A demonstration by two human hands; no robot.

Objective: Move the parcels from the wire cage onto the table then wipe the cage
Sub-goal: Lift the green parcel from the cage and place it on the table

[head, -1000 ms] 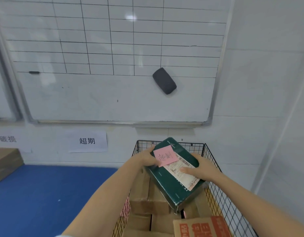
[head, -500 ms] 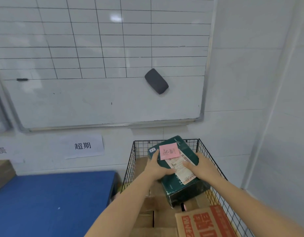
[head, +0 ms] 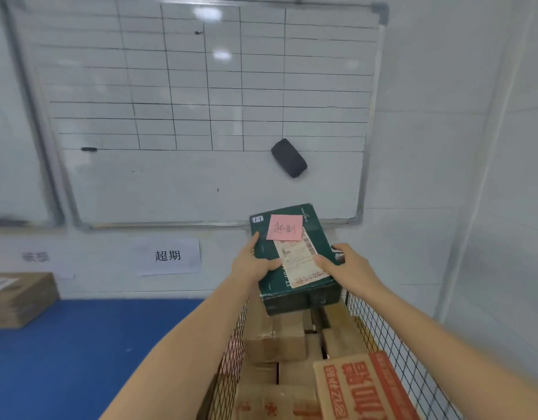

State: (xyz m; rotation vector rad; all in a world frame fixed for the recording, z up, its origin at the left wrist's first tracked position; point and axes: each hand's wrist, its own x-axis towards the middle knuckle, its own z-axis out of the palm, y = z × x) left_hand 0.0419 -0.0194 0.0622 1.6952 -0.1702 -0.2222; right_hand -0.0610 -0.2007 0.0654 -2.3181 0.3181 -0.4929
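A dark green box (head: 319, 244) with a pink note and a white shipping label hangs above the black wire cage (head: 392, 338). My left hand (head: 252, 263) grips its left edge, thumb lying on top. My right hand (head: 349, 268) grips its right edge, thumb on the label. Inside the cage lie several brown cardboard parcels (head: 276, 344) and a carton with orange print (head: 364, 389) at the front. The blue table (head: 79, 353) spreads to the left of the cage.
A brown carton (head: 19, 298) sits at the table's far left. On the wall behind hang a gridded whiteboard (head: 201, 116) with a dark eraser (head: 289, 158) and a paper sign (head: 168, 256). A white wall closes the right side.
Both hands have lifted the green box up out of the cage; its top is now level with the whiteboard's lower frame. The view has tilted upward.
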